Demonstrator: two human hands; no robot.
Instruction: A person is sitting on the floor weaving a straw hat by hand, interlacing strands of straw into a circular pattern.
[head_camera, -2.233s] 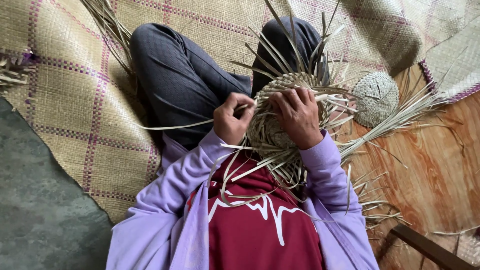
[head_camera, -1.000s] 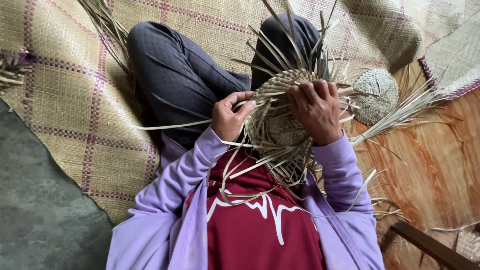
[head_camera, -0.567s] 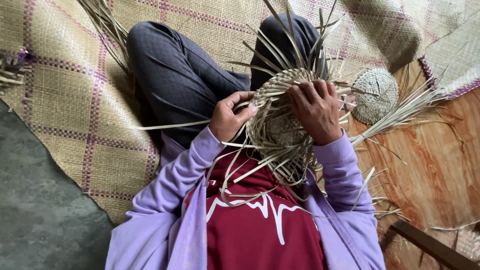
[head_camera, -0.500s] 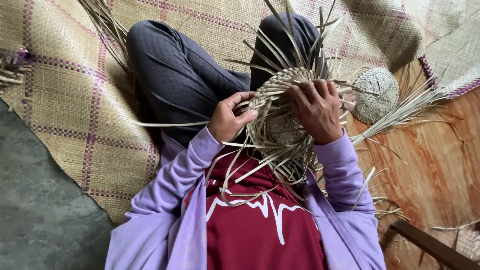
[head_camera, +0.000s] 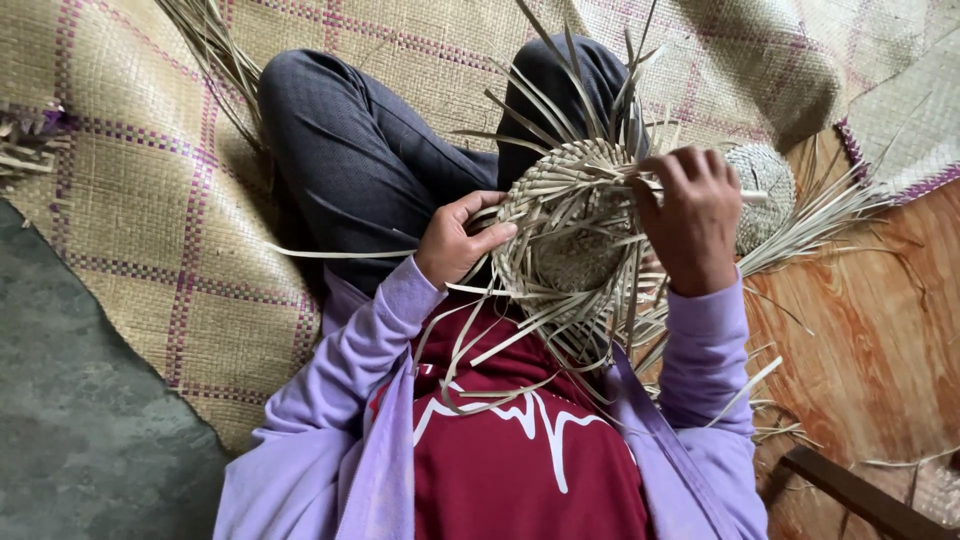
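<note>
The half-woven straw basket (head_camera: 575, 235) is held above the person's lap, in front of the dark red shirt (head_camera: 520, 460), with loose flat strips projecting from its rim in all directions. The left hand (head_camera: 462, 238) is at the basket's left rim: the fingers are curled partway closed, thumb and fingertips pinching the woven edge, and one long strip (head_camera: 330, 253) runs leftward from this grip across the grey trouser leg (head_camera: 350, 160). The right hand (head_camera: 690, 220) is at the basket's right rim: the fingers are bent over the upper edge and closed on the weave, back of the hand facing the camera. Both sleeves are lilac. Beyond the basket, the bent knees rest on a woven floor mat (head_camera: 130, 200) with purple check lines. To the right of the basket, a small round woven piece (head_camera: 765, 185) lies beside a bundle of loose straw (head_camera: 830, 215), at the edge of a wooden-patterned floor (head_camera: 870, 340). To the lower left of the basket, grey floor (head_camera: 80, 430) is visible beyond the mat.
</note>
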